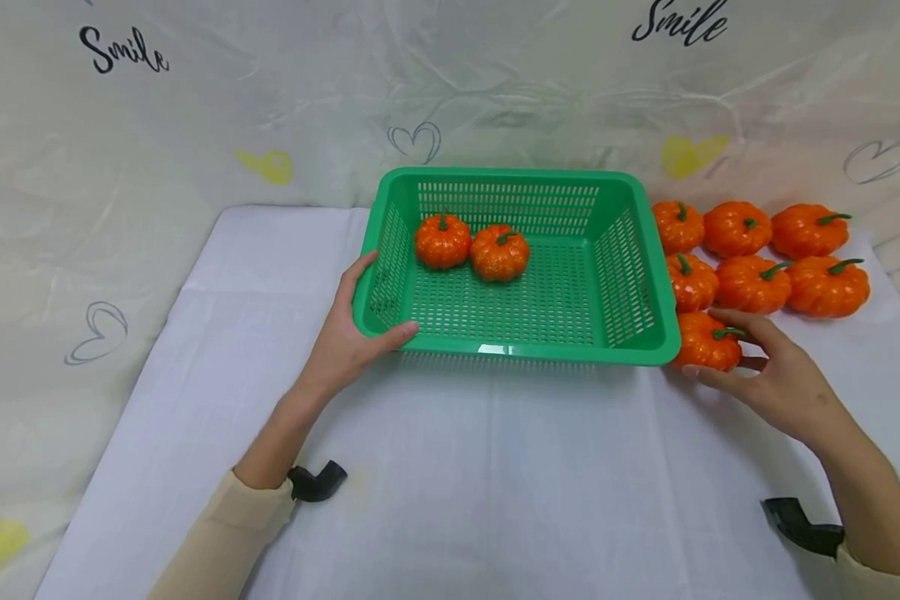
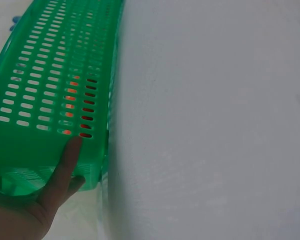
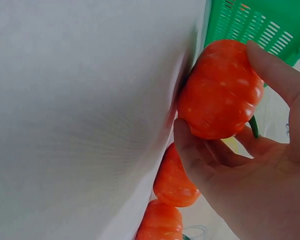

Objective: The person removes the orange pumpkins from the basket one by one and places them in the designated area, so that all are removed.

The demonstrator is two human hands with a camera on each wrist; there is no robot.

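Observation:
A green plastic basket (image 1: 495, 350) with slotted walls stands at the middle of the table's back. Two small orange pumpkins, one at the left (image 1: 442, 243) and one beside it (image 1: 501, 254), lie inside. My left hand (image 1: 341, 337) holds the basket's front left corner, thumb over the front rim; in the left wrist view, fingers (image 2: 65, 172) lie against the slotted wall. Just right of the basket, my right hand (image 1: 787, 379) grips another small pumpkin (image 1: 701, 343) with a green stem. In the right wrist view this pumpkin (image 3: 220, 92) sits between thumb and fingertips, close to the cloth.
Several more pumpkins (image 1: 753, 283) stand in two rows to the right of the basket, the nearest close to its wall. White cloth (image 1: 495, 483) covers the table. Behind it hangs a pale sheet (image 1: 330, 92) printed with hearts and "Smile". Black bands circle both wrists.

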